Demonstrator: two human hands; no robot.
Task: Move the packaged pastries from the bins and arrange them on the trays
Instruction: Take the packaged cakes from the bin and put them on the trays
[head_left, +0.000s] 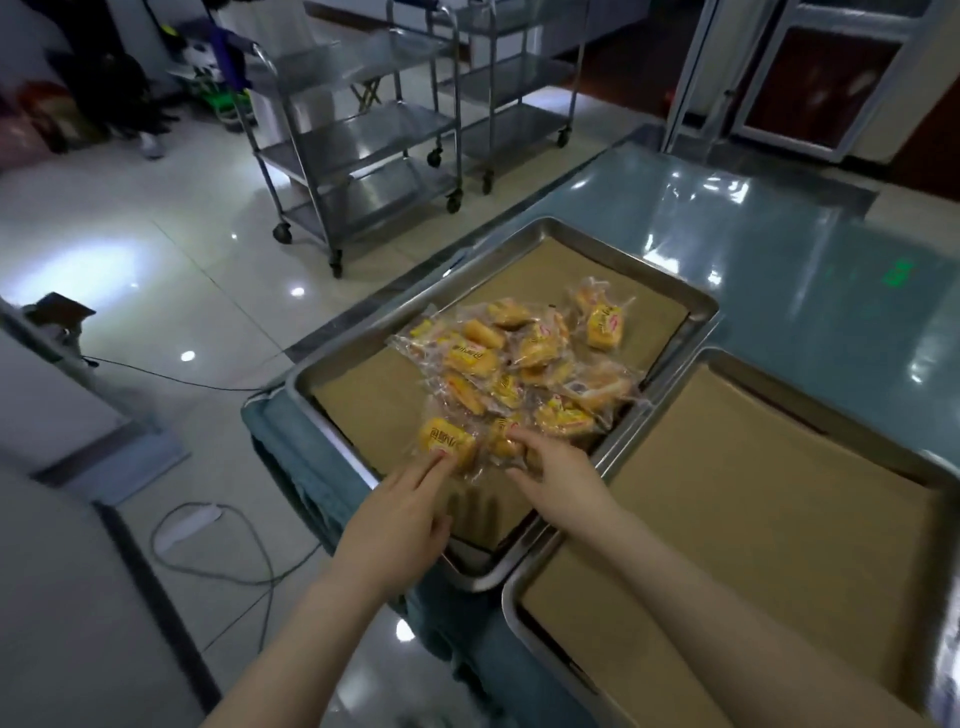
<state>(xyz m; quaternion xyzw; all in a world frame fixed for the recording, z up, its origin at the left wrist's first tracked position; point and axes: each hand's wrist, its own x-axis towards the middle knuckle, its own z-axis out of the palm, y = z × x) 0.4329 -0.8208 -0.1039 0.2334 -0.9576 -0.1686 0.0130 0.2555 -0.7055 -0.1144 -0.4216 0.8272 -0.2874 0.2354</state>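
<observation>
Packaged pastries (511, 364) lie in a loose heap at the centre of the frame, on the brown paper lining a steel tray (701, 306). A second lined tray (511, 592), bare of pastries, sits touching it at lower right, both on a glossy green table (779, 223). Steel trolleys (358, 150) stand on the tiled floor at upper centre. The left hand (400, 525) stretches two fingers flat onto the nearest pastry (447, 441), not gripping. The right hand (558, 467) curls loosely over a neighbouring packet (503, 439), fingertips touching; a firm grasp cannot be told.
</observation>
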